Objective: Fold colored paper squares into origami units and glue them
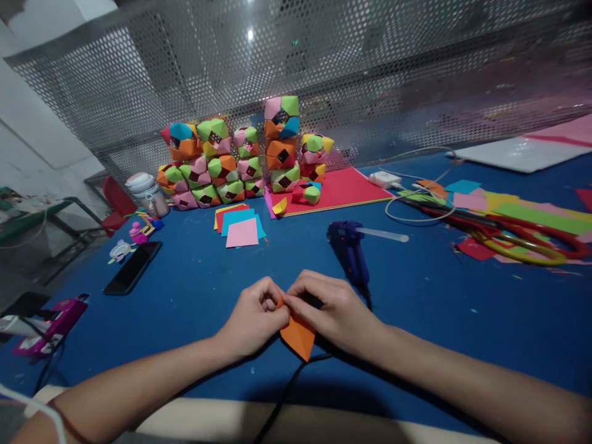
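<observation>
Nearest the camera, both forearms reach in over the pale front edge of the blue table (pixel 194 283); the left hand (pixel 252 320) and the right hand (pixel 330 311) meet at the middle, and between them sits a folded orange paper (pixel 298 336). The paper's upper corner is pinched where the thumbs and forefingers of both hands come together, fingers closed on it from either side; the rest hangs down and toward the camera, ending in a point, so its long axis runs from the fingertips back toward the person. Neither hand is clearly nearer; both touch the same top corner, the left from the left edge, the right from above and the right edge. A black cable (pixel 282 394) trails under the paper toward the near edge.

Just beyond the right hand lies a dark blue glue gun (pixel 349 246), a clear glue stick (pixel 383 234) jutting from its rear to the right; to the left, a black phone (pixel 132 267). Further on, a small stack of paper squares (pixel 241 228), pink on top; at right, large red-handled scissors (pixel 513 231) across coloured scraps. Farthest, a wall of stacked origami modules (pixel 240 163) stands against the perforated metal screen (pixel 370 74), beside red sheets (pixel 351 185).
</observation>
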A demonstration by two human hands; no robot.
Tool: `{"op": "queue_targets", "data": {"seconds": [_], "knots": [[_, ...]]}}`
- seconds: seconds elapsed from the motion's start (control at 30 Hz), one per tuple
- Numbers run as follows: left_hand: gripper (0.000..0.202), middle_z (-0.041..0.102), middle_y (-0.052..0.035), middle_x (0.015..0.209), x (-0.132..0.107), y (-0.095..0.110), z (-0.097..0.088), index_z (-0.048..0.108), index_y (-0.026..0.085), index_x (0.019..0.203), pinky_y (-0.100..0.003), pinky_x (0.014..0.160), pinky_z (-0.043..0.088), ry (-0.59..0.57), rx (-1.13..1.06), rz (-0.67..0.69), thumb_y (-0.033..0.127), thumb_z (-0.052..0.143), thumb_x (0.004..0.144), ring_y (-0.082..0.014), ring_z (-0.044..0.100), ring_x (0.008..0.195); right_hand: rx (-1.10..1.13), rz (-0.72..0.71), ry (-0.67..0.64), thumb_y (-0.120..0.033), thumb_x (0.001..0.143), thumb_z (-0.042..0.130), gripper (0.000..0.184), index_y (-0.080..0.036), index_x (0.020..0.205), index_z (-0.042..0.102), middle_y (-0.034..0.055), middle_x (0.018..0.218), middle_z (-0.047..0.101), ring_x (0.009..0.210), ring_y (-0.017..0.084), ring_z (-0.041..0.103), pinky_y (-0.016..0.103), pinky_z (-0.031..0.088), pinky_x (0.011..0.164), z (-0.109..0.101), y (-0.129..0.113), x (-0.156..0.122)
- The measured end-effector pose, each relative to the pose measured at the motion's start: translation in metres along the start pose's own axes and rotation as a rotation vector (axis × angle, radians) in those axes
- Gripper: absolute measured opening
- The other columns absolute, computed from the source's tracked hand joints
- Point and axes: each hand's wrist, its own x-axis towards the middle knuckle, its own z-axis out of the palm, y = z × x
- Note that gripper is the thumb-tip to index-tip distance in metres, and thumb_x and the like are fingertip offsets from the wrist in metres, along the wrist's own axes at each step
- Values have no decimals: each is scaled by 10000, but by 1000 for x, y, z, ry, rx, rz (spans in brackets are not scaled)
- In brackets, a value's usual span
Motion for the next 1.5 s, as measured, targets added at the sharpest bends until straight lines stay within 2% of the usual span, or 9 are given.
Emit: {"op": "queue_targets", "data": {"seconds": [0.17,0.37,0.53,0.67,0.83,1.0,1.2,1.37,1.5], "knots": [[111,394,74,566,-1,1,0,445,172,681,-190,470,253,-21,-20,-29,108,527,642,-64,326,511,-71,-136,4,-155,861,471,155,-149,763,591,46,670,580,621,135,526,257,420,564,0,-1,-2],[112,452,60,598,0,0,-2,460,168,697,-192,511,301,84,-92,4,179,571,688,-64,384,526,-82,-65,18,-174,844,509,106,-138,817,604,62,709,599,663,145,550,264,440,593,-5,-1,1],[148,477,58,605,1,3,-1,512,155,800,-191,528,327,64,-137,-41,230,596,705,-66,420,533,-140,-118,20,-155,860,468,163,-145,802,620,49,667,582,618,134,533,255,427,557,-4,5,-2],[119,455,56,561,0,5,-2,562,135,754,-191,496,296,84,-51,-38,245,593,720,-65,392,512,-144,-116,0,-187,861,486,151,-145,827,627,54,678,590,623,137,542,257,434,559,-5,5,-2],[90,567,10,707,1,4,-2,546,145,750,-214,611,402,162,-106,21,229,576,734,-98,510,658,-107,-33,16,-189,856,497,142,-146,797,618,58,703,606,657,143,554,267,448,597,-7,3,0],[95,576,-3,759,3,0,-2,480,159,659,-225,632,416,74,-78,67,156,559,711,-105,525,689,-140,-117,-43,-182,872,464,185,-150,815,638,58,683,600,636,141,541,267,438,578,-8,6,0],[134,570,-8,739,0,0,-2,448,167,633,-236,622,407,105,23,104,145,549,717,-115,511,675,-103,-178,-12,-164,874,454,180,-151,868,633,72,739,622,688,151,556,286,461,621,-7,5,0],[131,576,-3,750,2,1,-4,451,167,651,-229,623,393,223,-20,113,168,556,730,-111,513,678,-105,-30,45,-224,839,523,149,-159,962,579,78,840,602,754,167,566,297,475,662,-6,0,2],[78,551,24,719,4,1,-4,493,164,731,-208,605,386,259,-80,38,166,569,712,-95,494,652,-162,50,56,-159,820,495,78,-172,763,546,32,706,554,634,141,535,266,439,573,-3,3,2]]}}
